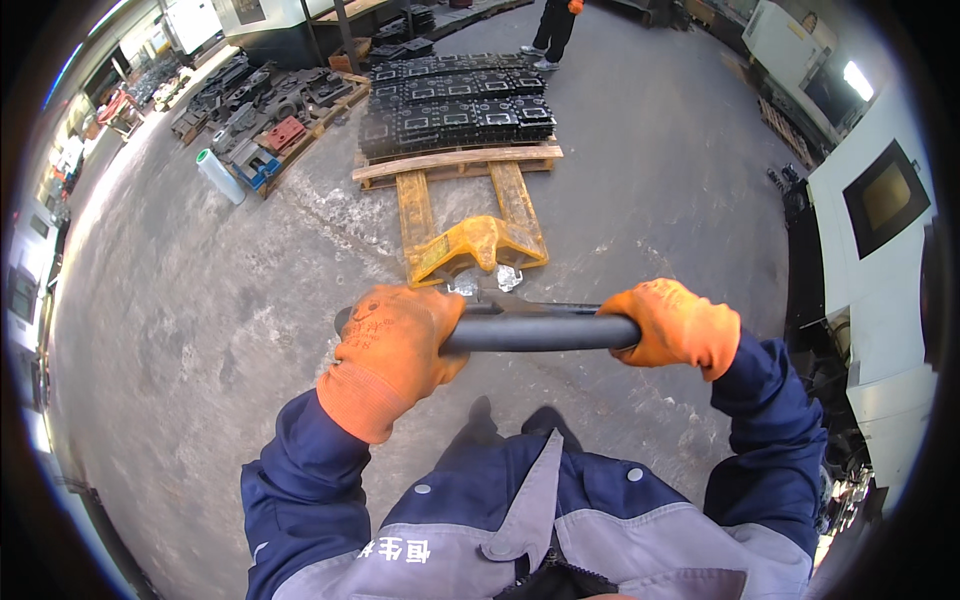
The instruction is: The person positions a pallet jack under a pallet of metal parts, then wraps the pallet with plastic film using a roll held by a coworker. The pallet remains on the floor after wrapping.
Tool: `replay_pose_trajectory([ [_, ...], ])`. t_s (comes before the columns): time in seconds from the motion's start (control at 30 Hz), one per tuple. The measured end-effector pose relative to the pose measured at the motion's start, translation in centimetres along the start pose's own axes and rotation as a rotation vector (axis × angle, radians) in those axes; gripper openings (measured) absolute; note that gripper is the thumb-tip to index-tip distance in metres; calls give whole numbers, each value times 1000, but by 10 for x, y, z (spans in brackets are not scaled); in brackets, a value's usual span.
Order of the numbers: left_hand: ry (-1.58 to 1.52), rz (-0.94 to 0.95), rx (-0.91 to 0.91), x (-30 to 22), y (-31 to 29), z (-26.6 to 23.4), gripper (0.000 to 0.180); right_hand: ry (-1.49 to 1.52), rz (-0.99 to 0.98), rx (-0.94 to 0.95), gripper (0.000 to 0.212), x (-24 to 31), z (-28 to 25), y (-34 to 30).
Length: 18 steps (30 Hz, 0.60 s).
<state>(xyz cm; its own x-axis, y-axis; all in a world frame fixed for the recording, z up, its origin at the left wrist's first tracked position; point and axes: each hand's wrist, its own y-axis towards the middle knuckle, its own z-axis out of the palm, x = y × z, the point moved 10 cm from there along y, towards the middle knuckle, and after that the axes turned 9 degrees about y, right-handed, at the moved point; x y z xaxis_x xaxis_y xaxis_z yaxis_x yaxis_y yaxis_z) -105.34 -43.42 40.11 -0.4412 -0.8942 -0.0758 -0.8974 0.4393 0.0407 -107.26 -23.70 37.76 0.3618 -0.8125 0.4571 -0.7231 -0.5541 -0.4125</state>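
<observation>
Both my hands, in orange work gloves, grip the black handle (540,333) of a yellow pallet jack (470,245). My left hand (395,335) is closed round the handle's left end, and my right hand (675,325) wraps its right end. Beyond the handle, the jack's two worn forks reach under a wooden pallet (455,160). Stacked in rows on that pallet are black metal castings (460,100) with holes and rectangular openings. How far the forks go under the pallet is hidden by the load.
A person (553,35) in dark clothes stands behind the load. To the left lie dark metal parts (265,105) on pallets, with a roll of wrap (220,176) at their near corner. Large white machines (880,200) line the right side. The floor (250,270) is scuffed grey concrete.
</observation>
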Motion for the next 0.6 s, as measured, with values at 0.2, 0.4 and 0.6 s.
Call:
replay_pose_trajectory([
  [0.2, -12, -157, 537, -43, -56, 74, 23, 94, -10, 141, 29, -6, 80, -39],
  [0.4, -88, -233, 591, -118, -123, 158, 20, 39, -60, 128, 35, -37, 183, -82],
  [0.6, -134, -346, 461, -153, -187, 228, 20, -84, 75, 55, 35, -56, 278, -110],
])
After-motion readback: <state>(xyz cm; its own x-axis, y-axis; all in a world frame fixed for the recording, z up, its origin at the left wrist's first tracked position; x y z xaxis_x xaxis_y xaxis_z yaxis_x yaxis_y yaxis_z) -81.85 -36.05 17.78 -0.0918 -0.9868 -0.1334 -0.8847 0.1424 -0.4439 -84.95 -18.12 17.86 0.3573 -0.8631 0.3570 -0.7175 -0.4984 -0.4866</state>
